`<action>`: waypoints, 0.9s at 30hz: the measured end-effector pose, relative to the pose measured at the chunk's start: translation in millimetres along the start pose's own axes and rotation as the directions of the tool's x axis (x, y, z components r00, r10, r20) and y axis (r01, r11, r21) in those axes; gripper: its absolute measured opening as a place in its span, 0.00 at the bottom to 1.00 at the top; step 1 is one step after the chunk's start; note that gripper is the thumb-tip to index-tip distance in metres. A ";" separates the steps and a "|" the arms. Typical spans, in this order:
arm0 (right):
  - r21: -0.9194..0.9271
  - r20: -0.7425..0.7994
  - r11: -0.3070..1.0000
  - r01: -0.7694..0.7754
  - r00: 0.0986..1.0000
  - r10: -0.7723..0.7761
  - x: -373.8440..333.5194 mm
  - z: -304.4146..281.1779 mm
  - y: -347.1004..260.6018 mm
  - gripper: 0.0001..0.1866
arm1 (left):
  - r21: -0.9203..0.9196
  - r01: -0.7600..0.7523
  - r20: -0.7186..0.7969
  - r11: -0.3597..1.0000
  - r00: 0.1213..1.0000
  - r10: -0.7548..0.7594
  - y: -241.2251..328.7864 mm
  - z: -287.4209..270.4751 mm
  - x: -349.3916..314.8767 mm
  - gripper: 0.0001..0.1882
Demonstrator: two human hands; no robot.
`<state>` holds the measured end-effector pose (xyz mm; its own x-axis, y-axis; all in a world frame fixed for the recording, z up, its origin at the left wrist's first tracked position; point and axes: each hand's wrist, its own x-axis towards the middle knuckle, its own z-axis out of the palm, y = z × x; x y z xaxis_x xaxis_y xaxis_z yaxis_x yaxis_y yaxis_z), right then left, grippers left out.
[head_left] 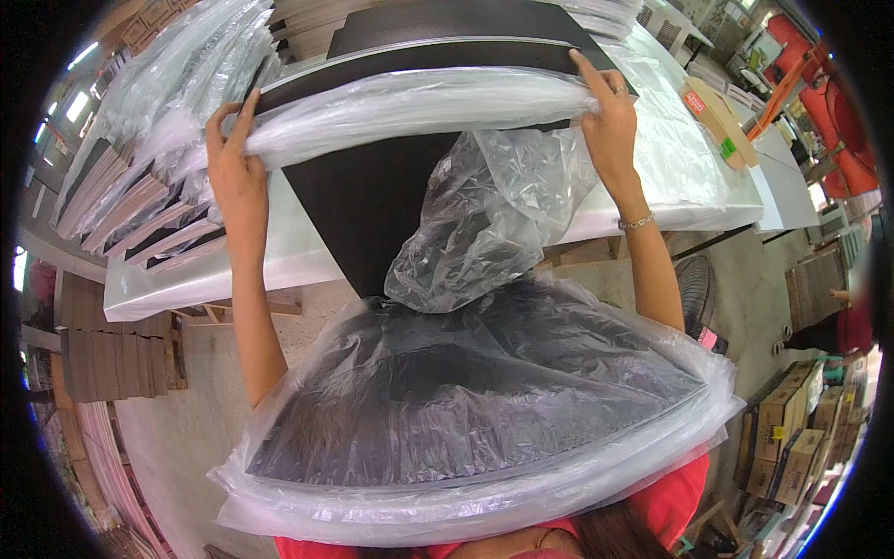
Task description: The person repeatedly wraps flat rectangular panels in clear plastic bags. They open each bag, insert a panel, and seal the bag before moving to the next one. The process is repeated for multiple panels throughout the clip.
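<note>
A long black board point(349, 200) stretches from the table toward my body, its near part wrapped in a clear plastic bag point(475, 410). Farther along, the bag's film is gathered into a band across the board. My left hand point(237, 158) grips the left end of that band, fingers closed at the board's edge. At the right end, my right hand point(610, 121) is closed on the film too, its index finger reaching along the far edge. Loose crumpled film hangs over the middle of the board. What lies under the gathered film is hidden.
Stacked plastic-wrapped boards point(140, 196) lie on the table's left. Beneath my work is a white-covered table point(670, 210). An open cardboard box point(717, 121) sits on the right, a black fan point(694, 289) below it. Cartons point(792, 429) and another person point(847, 326) are at far right.
</note>
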<state>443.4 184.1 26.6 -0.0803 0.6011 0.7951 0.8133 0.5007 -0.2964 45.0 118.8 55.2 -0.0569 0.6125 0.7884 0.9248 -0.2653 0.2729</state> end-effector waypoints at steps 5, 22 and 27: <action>0.059 -0.040 0.998 0.032 0.999 -0.030 9.5 -28.7 -11.5 0.40 | -0.041 0.017 -0.146 0.999 0.989 -0.023 15.6 -36.8 -25.6 0.38; 0.764 0.641 -0.251 -0.595 0.746 0.182 -21.8 -34.4 51.8 0.13 | -0.635 0.637 0.748 -0.438 0.649 -0.139 -47.8 -33.1 -30.9 0.19; 0.503 0.632 0.360 -0.786 0.618 0.468 -91.6 -0.1 36.4 0.12 | -0.500 0.838 0.866 -0.218 0.482 -0.135 -146.8 11.6 -153.1 0.09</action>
<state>480.4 147.3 -56.9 -0.0333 0.9993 0.0187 0.0663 0.0209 -0.9976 -77.7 72.7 -112.0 0.1731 0.9757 -0.1343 -0.4378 0.1984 0.8769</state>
